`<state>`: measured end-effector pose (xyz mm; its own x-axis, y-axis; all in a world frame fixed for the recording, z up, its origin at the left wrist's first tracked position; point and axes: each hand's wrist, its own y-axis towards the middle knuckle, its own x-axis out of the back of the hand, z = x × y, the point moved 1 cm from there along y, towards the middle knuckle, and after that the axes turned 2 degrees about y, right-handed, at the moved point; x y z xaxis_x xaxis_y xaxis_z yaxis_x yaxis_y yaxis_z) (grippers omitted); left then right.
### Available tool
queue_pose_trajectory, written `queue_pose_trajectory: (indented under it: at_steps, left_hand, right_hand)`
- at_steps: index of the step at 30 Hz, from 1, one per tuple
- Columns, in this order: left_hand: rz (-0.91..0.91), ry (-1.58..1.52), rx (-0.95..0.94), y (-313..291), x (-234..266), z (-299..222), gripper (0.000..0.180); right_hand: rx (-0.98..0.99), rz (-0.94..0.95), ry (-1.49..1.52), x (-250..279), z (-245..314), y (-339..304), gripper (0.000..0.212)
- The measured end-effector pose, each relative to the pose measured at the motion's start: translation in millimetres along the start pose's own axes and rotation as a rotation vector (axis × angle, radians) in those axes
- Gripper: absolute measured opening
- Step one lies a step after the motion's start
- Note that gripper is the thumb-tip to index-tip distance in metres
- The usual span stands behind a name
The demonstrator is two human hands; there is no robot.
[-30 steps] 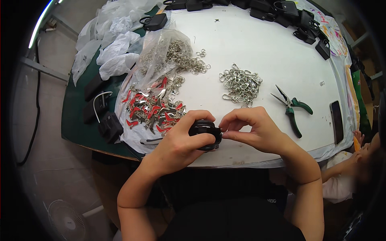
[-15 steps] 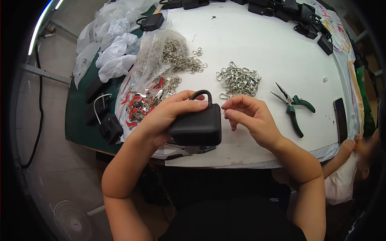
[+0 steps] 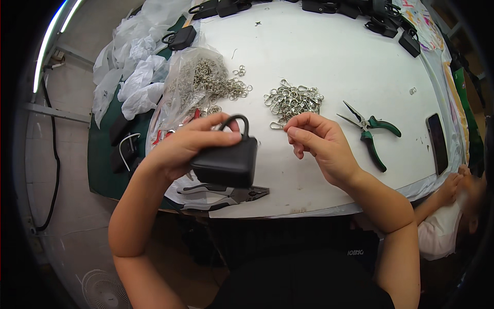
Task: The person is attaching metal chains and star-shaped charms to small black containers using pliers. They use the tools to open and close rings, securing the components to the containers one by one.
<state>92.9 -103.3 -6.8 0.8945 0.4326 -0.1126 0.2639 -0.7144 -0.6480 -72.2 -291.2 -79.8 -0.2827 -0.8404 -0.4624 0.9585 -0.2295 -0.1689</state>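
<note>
My left hand [image 3: 193, 141] is closed around a small black case [image 3: 224, 162] with a loop handle [image 3: 235, 122] on top, held above the table's near edge. My right hand [image 3: 319, 141] is pinched, thumb against forefinger; whatever lies between the fingertips is too small to make out. Just beyond those fingertips lies a pile of silver snap hooks [image 3: 293, 100], one loose hook almost touching them. Below the case, grey-handled pliers [image 3: 226, 196] rest on the table edge. Green-handled needle-nose pliers [image 3: 370, 129] lie spread to the right of my right hand.
A clear plastic bag [image 3: 180, 77] spills metal rings [image 3: 206, 77] left of the hooks. Red pieces [image 3: 159, 136] sit partly behind my left hand. More black cases [image 3: 381, 20] line the far edge. At right are a phone [image 3: 437, 144] and another person's hands [image 3: 453, 185].
The case in my left hand has moved left, away from my right hand, uncovering the grey-handled pliers. My right hand stays pinched, nearer the hooks. The whole view has shifted slightly.
</note>
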Motion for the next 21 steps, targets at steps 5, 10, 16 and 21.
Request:
queue_pose_trajectory:
  at_steps: [5, 10, 16, 21]
  left_hand:
    - [-0.033, 0.14, -0.03, 2, 2, -12, 0.026]
    - [-0.162, -0.102, -0.053, 3, 1, -15, 0.026]
    - [-0.03, -0.084, 0.086, 18, -23, 3, 0.04]
    - [0.133, -0.171, -0.187, 23, -24, 20, 0.072]
  right_hand:
    - [-0.002, 0.009, -0.017, 1, -3, -1, 0.014]
    - [-0.004, 0.055, -0.066, 1, -4, -1, 0.022]
    - [0.491, 0.199, -0.557, -10, -4, -7, 0.048]
    - [0.53, 0.062, -0.586, -4, -5, -3, 0.05]
